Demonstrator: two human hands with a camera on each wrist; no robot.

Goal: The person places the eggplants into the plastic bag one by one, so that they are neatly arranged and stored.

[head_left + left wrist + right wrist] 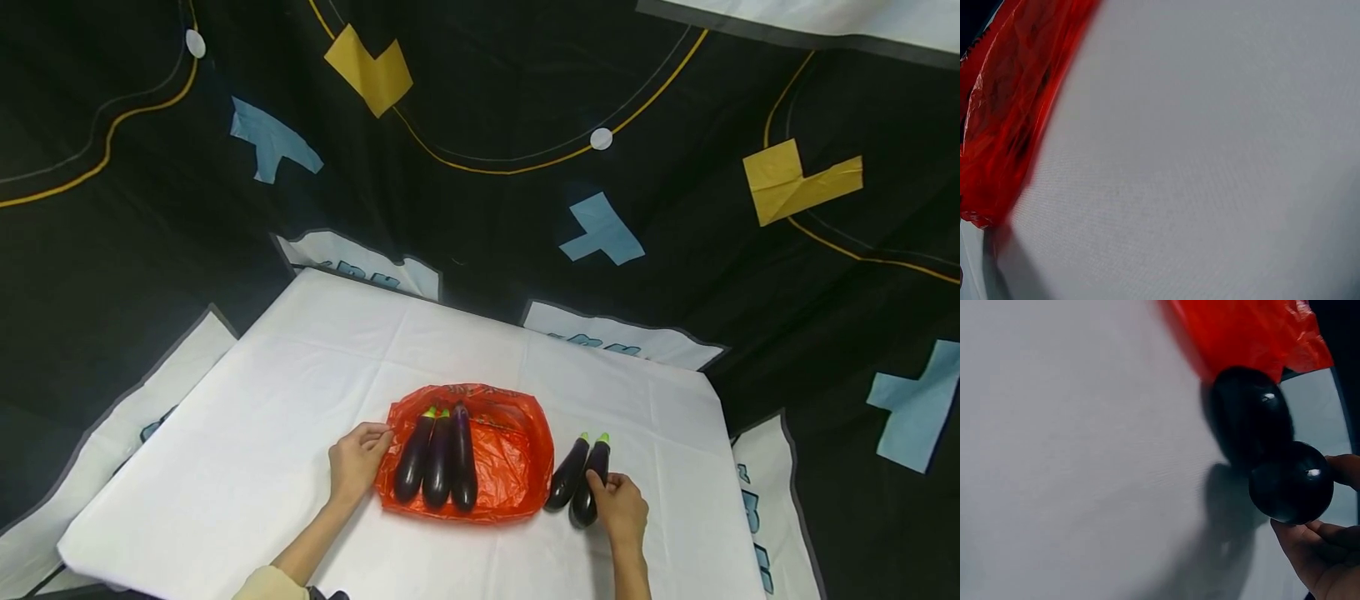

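A red plastic bag (502, 467) lies spread open on the table, and three dark purple eggplants (438, 458) sit side by side in its left half. At the bag's left edge, my left hand (356, 462) pinches the plastic between thumb and fingers. My right hand (621, 504) grips an eggplant (585, 503) around its body, thumb on one side and fingers on the other. Another eggplant (566, 477) lies just left of it, beside the bag's right edge. In the right wrist view, the rounded end of the held eggplant (1291, 482) overlaps its neighbour (1249, 412).
A white cloth covers the table (315, 358). Black fabric (465, 233) with yellow and blue patches hangs behind it and on both sides. White cloth flaps (622, 337) show along the table's far edge.
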